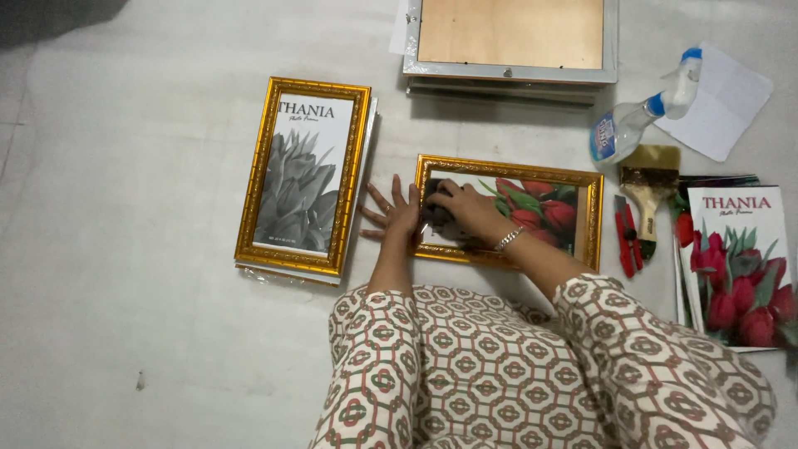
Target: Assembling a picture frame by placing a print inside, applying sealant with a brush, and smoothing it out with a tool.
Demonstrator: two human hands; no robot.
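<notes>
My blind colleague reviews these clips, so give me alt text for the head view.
Seen from above, the right hand presses a dark cloth onto a gold frame holding a red tulip picture, while the left hand lies flat beside the frame's left edge. A second gold frame, a spray bottle and a brush lie nearby.

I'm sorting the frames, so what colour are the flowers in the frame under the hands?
Red tulips with green leaves, inside the gold frame; clearest in the head view.

The floor [125, 333] is pale grey and looks a bit rough. It fills almost the whole view. A small dark speck [140, 382] sits on it low on the left. The top left corner [58, 17] is dark with shadow. The light is soft and dim.
</notes>
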